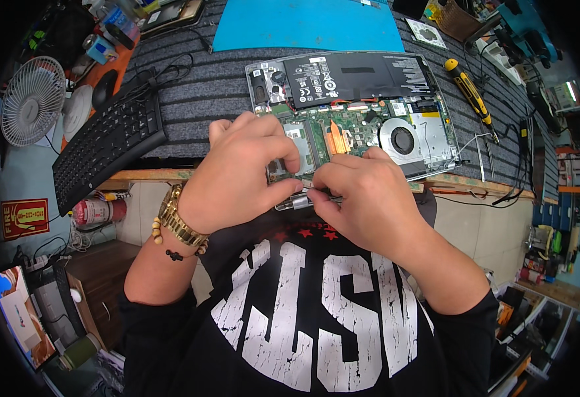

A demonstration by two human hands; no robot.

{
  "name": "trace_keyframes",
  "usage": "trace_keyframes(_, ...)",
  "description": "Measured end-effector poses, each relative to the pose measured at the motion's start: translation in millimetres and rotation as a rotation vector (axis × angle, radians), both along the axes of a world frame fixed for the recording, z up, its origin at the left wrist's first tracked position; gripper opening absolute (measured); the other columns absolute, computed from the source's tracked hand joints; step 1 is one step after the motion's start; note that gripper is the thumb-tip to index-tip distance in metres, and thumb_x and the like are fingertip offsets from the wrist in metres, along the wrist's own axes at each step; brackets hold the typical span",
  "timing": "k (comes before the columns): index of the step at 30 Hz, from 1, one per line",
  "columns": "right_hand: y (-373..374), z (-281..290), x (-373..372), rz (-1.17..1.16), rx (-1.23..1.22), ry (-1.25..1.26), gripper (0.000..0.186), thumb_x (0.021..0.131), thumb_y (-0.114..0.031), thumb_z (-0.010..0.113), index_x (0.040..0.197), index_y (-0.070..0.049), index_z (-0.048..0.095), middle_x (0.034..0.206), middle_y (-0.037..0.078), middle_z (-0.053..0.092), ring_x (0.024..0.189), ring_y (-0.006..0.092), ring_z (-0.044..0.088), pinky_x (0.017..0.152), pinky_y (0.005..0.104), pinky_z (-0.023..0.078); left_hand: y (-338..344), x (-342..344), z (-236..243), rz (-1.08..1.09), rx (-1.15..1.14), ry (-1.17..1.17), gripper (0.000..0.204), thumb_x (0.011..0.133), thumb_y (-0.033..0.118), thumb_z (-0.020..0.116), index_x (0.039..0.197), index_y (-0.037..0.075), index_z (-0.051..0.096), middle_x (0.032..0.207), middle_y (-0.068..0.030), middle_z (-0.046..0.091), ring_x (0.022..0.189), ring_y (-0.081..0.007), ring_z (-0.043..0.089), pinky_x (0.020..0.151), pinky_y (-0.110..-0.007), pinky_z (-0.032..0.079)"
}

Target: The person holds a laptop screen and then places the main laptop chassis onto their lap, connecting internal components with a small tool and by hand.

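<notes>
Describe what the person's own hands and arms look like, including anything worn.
The left hand and right hand are gloveless. The left wrist wears a gold-toned link band, perhaps a wristwatch's, and a tan-beaded bracelet with a small dark charm. The right wrist is bare. Black sleeves end near the elbows.

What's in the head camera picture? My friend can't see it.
A person's left hand and right hand work at the near edge of an opened laptop, its black battery, green board and fan showing; a yellow screwdriver lies beside it.

Before you, the laptop (362,122) lies on the mat (227,86), the keyboard (111,142) to its left, a screwdriver (468,91) to its right, a sheet (306,26) behind it.
</notes>
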State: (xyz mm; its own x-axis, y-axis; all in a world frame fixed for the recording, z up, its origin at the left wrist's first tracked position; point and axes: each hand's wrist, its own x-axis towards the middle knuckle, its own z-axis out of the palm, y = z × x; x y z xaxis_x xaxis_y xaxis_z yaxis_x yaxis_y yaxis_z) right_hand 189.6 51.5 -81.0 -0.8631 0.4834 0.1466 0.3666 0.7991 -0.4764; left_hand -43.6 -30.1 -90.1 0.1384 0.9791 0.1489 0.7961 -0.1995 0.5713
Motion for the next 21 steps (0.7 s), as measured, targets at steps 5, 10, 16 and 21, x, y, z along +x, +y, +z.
trace_keyframes(5,-0.9,2.2,-3.4,-0.028,-0.037,-0.015,0.014,0.09,-0.016,0.081,0.085,-0.008,0.071,0.081,0.008,0.071,0.08,0.033,0.072,0.082,0.0467,0.051,-2.0,-0.2,-2.5,0.009,0.013,-0.002,0.023,0.079,0.02,0.095,0.093,0.016,0.077,0.098,0.002,0.062,0.103,-0.0234,0.058,0.096,-0.042,0.032)
trace_keyframes(10,-3.7,3.1,-1.3,-0.062,-0.06,-0.028,0.014,0.089,-0.016,0.081,0.084,-0.008,0.071,0.081,0.008,0.071,0.079,0.0329,0.071,0.082,0.0464,0.05,-2.1,5.1,0.6,0.012,0.029,0.024,0.023,0.079,0.02,0.095,0.093,0.017,0.077,0.098,0.002,0.062,0.103,-0.0237,0.058,0.098,-0.043,0.032)
trace_keyframes(16,-8.6,0.8,-6.6,-0.094,-0.026,-0.018,0.012,0.087,-0.015,0.08,0.083,-0.007,0.071,0.082,0.009,0.071,0.078,0.0334,0.07,0.081,0.0468,0.049,-2.8,0.8,-5.3,-0.004,0.093,0.031,0.024,0.079,0.021,0.095,0.093,0.017,0.076,0.097,0.0021,0.061,0.104,-0.0238,0.058,0.098,-0.043,0.032)
trace_keyframes(21,-11.0,1.2,-9.3,-0.105,-0.004,-0.032,0.011,0.085,-0.013,0.079,0.083,-0.007,0.071,0.08,0.009,0.07,0.076,0.0337,0.069,0.081,0.0471,0.049,-2.4,-1.3,-4.5,-0.018,0.073,0.022,0.024,0.078,0.02,0.095,0.093,0.017,0.076,0.097,0.0021,0.061,0.103,-0.0238,0.058,0.097,-0.043,0.032)
